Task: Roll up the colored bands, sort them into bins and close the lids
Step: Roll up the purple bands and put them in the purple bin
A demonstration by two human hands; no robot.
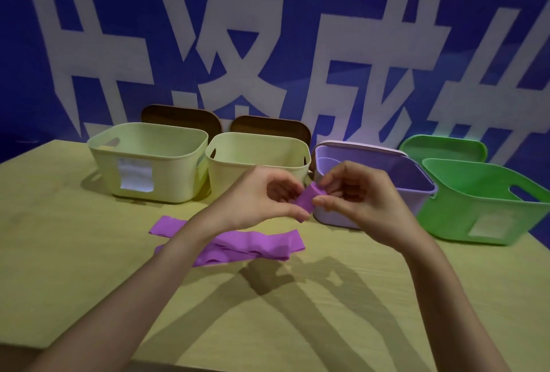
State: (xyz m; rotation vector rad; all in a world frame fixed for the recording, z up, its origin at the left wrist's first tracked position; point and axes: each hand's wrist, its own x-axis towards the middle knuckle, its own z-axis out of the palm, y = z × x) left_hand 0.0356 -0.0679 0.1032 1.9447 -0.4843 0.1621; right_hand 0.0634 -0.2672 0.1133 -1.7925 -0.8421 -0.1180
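A small purple roll of band (308, 199) is held in the air between both hands, just in front of the purple bin (416, 176). My left hand (262, 199) pinches its lower left end and my right hand (354, 193) pinches its right side with thumb and fingers. More purple bands (253, 245) lie flat and crumpled on the table under my left wrist. Two pale yellow bins (148, 160) (256, 151) stand to the left, a green bin (482, 202) at the right. All the bins are uncovered.
Two brown lids (178, 117) (270, 126) lean behind the yellow bins, a lilac lid (357, 147) behind the purple bin, a green lid (443, 147) behind the green bin. The table (74, 252) is yellowish; a blue wall with white characters rises behind it.
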